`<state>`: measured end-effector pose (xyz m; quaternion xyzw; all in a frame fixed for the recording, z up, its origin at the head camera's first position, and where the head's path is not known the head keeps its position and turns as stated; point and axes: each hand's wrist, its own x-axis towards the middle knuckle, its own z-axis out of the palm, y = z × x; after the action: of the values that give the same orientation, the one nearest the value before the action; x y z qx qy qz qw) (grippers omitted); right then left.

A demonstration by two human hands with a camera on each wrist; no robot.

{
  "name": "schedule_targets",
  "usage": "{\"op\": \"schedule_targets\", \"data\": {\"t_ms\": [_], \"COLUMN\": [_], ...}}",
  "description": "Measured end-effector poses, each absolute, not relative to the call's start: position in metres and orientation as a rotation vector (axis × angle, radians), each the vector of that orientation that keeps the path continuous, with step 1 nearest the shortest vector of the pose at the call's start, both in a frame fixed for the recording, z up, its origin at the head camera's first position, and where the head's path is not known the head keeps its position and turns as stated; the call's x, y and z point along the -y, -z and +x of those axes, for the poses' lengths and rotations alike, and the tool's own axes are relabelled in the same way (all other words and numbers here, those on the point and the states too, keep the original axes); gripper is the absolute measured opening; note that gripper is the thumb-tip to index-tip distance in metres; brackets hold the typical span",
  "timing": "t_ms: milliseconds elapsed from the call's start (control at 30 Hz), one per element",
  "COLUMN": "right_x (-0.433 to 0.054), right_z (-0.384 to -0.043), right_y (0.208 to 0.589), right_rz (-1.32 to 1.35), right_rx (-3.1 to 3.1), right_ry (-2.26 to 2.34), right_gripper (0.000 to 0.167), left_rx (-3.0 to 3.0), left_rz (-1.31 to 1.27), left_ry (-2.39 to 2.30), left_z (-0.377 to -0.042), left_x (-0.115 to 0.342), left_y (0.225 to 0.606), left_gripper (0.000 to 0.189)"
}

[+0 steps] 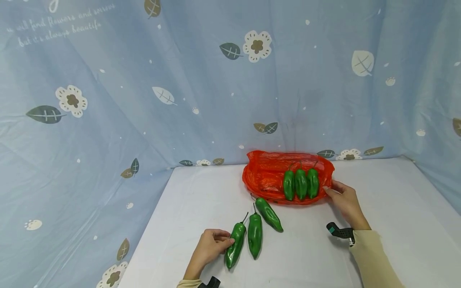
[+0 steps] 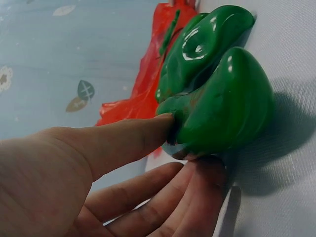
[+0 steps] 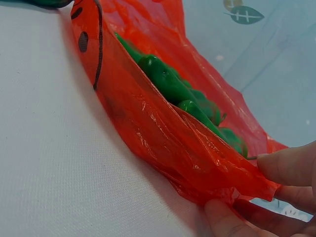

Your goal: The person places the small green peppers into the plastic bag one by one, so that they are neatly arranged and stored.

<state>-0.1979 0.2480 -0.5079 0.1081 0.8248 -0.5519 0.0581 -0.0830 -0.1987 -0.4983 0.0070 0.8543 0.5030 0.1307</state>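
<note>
At the front of the table, my left hand [image 1: 209, 249] pinches the leftmost loose green pepper [image 1: 235, 245] between thumb and fingers; in the left wrist view the pepper [image 2: 232, 108] still lies on or very near the cloth. Two more green peppers lie just to its right, one nearly straight [image 1: 255, 236] and one slanting [image 1: 269, 215] below the bag. A red plastic bag [image 1: 264, 182] lies spread wide at the back, with three green peppers [image 1: 301, 185] side by side in its right part. My right hand [image 1: 347, 204] grips the bag's right edge, thumb on the rim [image 3: 261, 185].
A white cloth [image 1: 306, 248] covers the table. Blue curtains [image 1: 216, 100] printed with leaves and flowers stand behind and at both sides, close to the bag's back edge. A black strap with a camera [image 1: 340, 232] sits on the right wrist.
</note>
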Motion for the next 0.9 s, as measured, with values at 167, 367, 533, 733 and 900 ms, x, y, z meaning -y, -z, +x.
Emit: {"op": "schedule_targets", "data": {"t_ms": [167, 367, 533, 733, 900], "right_x": [-0.2480, -0.2473, -0.2477, -0.2477, -0.2471], "right_z": [-0.1969, -0.1966, -0.1954, -0.1941, -0.1947], "right_y": [0.5071, 0.5061, 0.5051, 0.5058, 0.5061], "right_rz": [0.314, 0.302, 0.309, 0.308, 0.304], "right_rx": [-2.492, -2.489, -2.485, -2.483, -2.485], "right_ry": [1.695, 1.726, 1.704, 1.709, 1.719], "right_gripper": [0.064, 0.063, 0.065, 0.064, 0.063], "left_rx": [-2.458, -2.446, -2.401, -2.389, -2.374], "left_rz": [0.031, 0.023, -0.003, -0.016, -0.009], "left_ry": [-1.488, -1.511, -1.548, -1.541, -1.561], "left_z": [-0.0819, -0.0816, -0.0806, -0.0802, -0.0803], "left_x": [0.1996, 0.2004, 0.1998, 0.2011, 0.2017], "left_y": [0.4989, 0.5010, 0.5011, 0.4992, 0.4956], "left_gripper": [0.032, 0.032, 0.033, 0.034, 0.036]}}
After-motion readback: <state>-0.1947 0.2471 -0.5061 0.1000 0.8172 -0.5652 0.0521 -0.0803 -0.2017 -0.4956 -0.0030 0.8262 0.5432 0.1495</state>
